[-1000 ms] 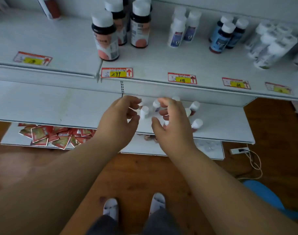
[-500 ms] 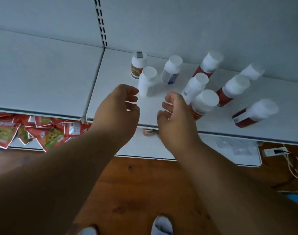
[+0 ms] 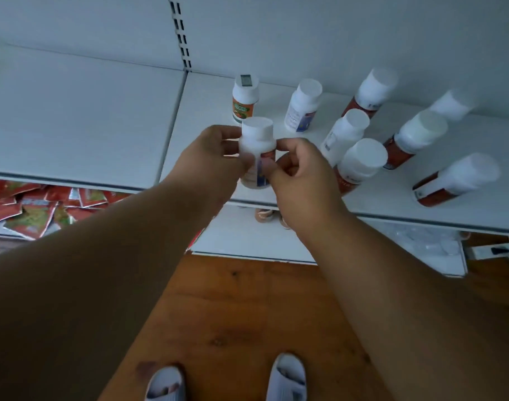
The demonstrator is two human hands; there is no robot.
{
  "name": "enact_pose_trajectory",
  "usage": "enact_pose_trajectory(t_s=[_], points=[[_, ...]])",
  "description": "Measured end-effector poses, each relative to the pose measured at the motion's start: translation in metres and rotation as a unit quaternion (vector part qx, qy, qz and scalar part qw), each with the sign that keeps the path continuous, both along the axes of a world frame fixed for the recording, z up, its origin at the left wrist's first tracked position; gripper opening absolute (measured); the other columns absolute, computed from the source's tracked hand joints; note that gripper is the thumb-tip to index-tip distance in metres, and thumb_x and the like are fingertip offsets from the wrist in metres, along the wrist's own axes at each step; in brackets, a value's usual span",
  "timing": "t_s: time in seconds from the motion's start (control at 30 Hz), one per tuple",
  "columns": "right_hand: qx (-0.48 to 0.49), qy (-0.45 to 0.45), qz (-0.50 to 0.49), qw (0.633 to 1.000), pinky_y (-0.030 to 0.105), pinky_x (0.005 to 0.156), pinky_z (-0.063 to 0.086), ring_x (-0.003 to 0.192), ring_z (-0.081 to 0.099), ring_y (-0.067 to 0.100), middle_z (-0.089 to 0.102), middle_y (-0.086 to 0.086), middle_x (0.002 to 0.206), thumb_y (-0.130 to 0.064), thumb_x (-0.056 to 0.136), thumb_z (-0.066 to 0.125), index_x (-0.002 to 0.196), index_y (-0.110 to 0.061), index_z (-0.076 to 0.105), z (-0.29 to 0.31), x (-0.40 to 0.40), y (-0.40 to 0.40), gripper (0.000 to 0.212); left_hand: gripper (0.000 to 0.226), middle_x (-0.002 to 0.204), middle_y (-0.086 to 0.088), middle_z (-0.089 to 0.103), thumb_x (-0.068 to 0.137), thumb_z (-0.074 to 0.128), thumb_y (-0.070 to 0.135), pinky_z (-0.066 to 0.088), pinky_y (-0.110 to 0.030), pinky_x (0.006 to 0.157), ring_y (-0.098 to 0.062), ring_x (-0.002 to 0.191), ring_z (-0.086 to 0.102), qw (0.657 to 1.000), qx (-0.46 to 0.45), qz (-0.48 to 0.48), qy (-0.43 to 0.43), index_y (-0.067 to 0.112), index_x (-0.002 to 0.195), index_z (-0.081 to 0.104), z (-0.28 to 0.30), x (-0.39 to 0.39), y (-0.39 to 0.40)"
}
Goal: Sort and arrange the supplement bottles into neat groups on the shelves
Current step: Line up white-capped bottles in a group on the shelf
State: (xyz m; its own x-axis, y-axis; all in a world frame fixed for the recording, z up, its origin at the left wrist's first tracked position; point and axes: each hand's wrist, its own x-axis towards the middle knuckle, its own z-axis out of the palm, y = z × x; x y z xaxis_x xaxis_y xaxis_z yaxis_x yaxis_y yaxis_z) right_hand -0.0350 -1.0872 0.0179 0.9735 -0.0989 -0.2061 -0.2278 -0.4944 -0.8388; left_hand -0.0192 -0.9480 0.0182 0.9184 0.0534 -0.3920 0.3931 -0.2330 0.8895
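Both of your hands hold one white-capped bottle point(image 3: 256, 153) upright at the front edge of the middle shelf point(image 3: 363, 198). The left hand point(image 3: 210, 166) closes its grip on the bottle's left side; the right hand point(image 3: 299, 175) pinches the label side with curled fingers. Whether the bottle's base rests on the shelf or is lifted just above it cannot be told from this view.

Progress, as a judgement: sorting on this shelf is at an early stage. Eight other bottles stand loosely scattered behind and to the right of the one you hold, with no clear rows.
- An orange-label bottle point(image 3: 244, 99) stands just behind the held bottle.
- A blue-label bottle point(image 3: 302, 107) and a second white bottle point(image 3: 344, 134) stand to its right, apart from each other.
- Five red-label bottles are spread along the right; the nearest point(image 3: 360, 163) stands just beside your right hand, and the farthest point(image 3: 453, 180) is well apart from it. One at the back right is blurred.

Remaining work, as judged:
1. Place the held bottle with the bottles of matching label; it shows a blue strip, so the blue-label bottle is the likely match.
2. Gather the red-label bottles into one group.
3. Give the orange-label bottle its own position.

The left shelf section point(image 3: 82, 120) carries nothing visible. Red packets point(image 3: 30, 209) lie on the lower shelf below it.
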Motion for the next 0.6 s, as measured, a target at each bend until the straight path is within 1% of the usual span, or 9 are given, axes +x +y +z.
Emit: enact_pose_trajectory(t_s=[0.03, 0.07, 0.13, 0.17, 0.27, 0.37, 0.47, 0.53, 0.6], points=[[0.017, 0.004, -0.006, 1.000, 0.027, 0.073, 0.053, 0.088, 0.061, 0.007, 0.064, -0.009, 0.100, -0.035, 0.093, 0.064, 0.122, -0.028, 0.056, 0.016, -0.013, 0.002, 0.031, 0.041, 0.109, 0.007, 0.073, 0.084, 0.070, 0.021, 0.056, -0.050, 0.092, -0.016, 0.098, 0.072, 0.999, -0.028, 0.010, 0.020, 0.022, 0.123, 0.059, 0.017, -0.012, 0.005], [0.026, 0.010, -0.008, 1.000, 0.030, 0.080, 0.056, 0.094, 0.063, 0.008, 0.064, -0.011, 0.106, -0.037, 0.092, 0.066, 0.120, -0.029, 0.055, 0.036, -0.028, 0.003, 0.031, 0.035, 0.108, 0.003, 0.074, 0.086, 0.069, 0.021, 0.056, -0.052, 0.091, -0.019, 0.097, 0.072, 0.998, -0.044, 0.018, 0.031, 0.020, 0.119, 0.060, 0.038, -0.025, 0.008], [0.050, 0.020, -0.001, 0.999, 0.037, 0.085, 0.058, 0.098, 0.064, 0.010, 0.064, -0.011, 0.109, -0.037, 0.091, 0.067, 0.121, -0.032, 0.051, 0.086, -0.057, 0.005, 0.034, 0.014, 0.104, -0.003, 0.074, 0.095, 0.062, 0.014, 0.058, -0.045, 0.091, -0.021, 0.095, 0.073, 0.997, -0.063, 0.023, 0.036, 0.019, 0.108, 0.062, 0.090, -0.056, 0.014], [0.072, 0.024, 0.007, 0.997, 0.038, 0.083, 0.059, 0.096, 0.066, 0.010, 0.065, -0.009, 0.107, -0.036, 0.090, 0.067, 0.124, -0.035, 0.048, 0.113, -0.070, 0.007, 0.039, 0.011, 0.102, -0.006, 0.074, 0.098, 0.058, 0.011, 0.058, -0.042, 0.090, -0.022, 0.095, 0.073, 0.996, -0.073, 0.024, 0.035, 0.018, 0.106, 0.063, 0.117, -0.072, 0.018], [0.077, 0.024, 0.061, 0.995, 0.033, 0.080, 0.059, 0.090, 0.066, 0.010, 0.063, -0.003, 0.098, -0.034, 0.093, 0.065, 0.138, -0.048, 0.038, 0.198, -0.108, 0.007, 0.054, 0.016, 0.100, -0.007, 0.075, 0.102, 0.052, 0.012, 0.058, -0.035, 0.085, -0.021, 0.093, 0.073, 0.994, -0.102, 0.003, 0.036, 0.014, 0.112, 0.064, 0.192, -0.113, 0.029], [0.082, 0.007, 0.081, 0.993, 0.039, 0.082, 0.058, 0.084, 0.065, 0.016, 0.062, 0.007, 0.092, -0.029, 0.092, 0.066, 0.137, -0.045, 0.041, 0.268, -0.137, 0.005, 0.054, 0.019, 0.099, -0.004, 0.075, 0.103, 0.048, 0.013, 0.058, -0.032, 0.083, -0.019, 0.091, 0.073, 0.993, -0.106, -0.041, 0.026, 0.015, 0.114, 0.064, 0.256, -0.141, 0.036], [0.090, -0.006, 0.055, 0.994, 0.041, 0.082, 0.058, 0.086, 0.065, 0.014, 0.064, 0.000, 0.094, -0.027, 0.088, 0.071, 0.129, -0.045, 0.046, 0.316, -0.156, 0.004, 0.051, 0.021, 0.096, 0.007, 0.076, 0.103, 0.048, 0.013, 0.058, -0.031, 0.085, -0.012, 0.092, 0.072, 0.990, -0.096, -0.098, 0.013, 0.023, 0.112, 0.064, 0.308, -0.156, 0.041], [0.102, -0.019, 0.042, 0.994, 0.040, 0.078, 0.059, 0.090, 0.065, 0.012, 0.065, -0.005, 0.099, -0.028, 0.086, 0.074, 0.124, -0.047, 0.047, 0.341, -0.160, -0.001, 0.051, 0.025, 0.103, 0.007, 0.075, 0.100, 0.052, 0.010, 0.055, -0.029, 0.088, -0.012, 0.100, 0.071, 0.984, -0.096, -0.147, -0.002, 0.023, 0.119, 0.063, 0.338, -0.158, 0.041], [0.106, -0.033, 0.035, 0.993, 0.038, 0.072, 0.059, 0.091, 0.066, 0.013, 0.065, -0.008, 0.102, -0.029, 0.084, 0.075, 0.119, -0.050, 0.046, 0.364, -0.155, -0.008, 0.050, 0.035, 0.109, 0.007, 0.074, 0.096, 0.059, 0.008, 0.053, -0.033, 0.094, -0.012, 0.105, 0.069, 0.979, -0.057, -0.193, -0.028, 0.025, 0.127, 0.062, 0.366, -0.152, 0.039]])
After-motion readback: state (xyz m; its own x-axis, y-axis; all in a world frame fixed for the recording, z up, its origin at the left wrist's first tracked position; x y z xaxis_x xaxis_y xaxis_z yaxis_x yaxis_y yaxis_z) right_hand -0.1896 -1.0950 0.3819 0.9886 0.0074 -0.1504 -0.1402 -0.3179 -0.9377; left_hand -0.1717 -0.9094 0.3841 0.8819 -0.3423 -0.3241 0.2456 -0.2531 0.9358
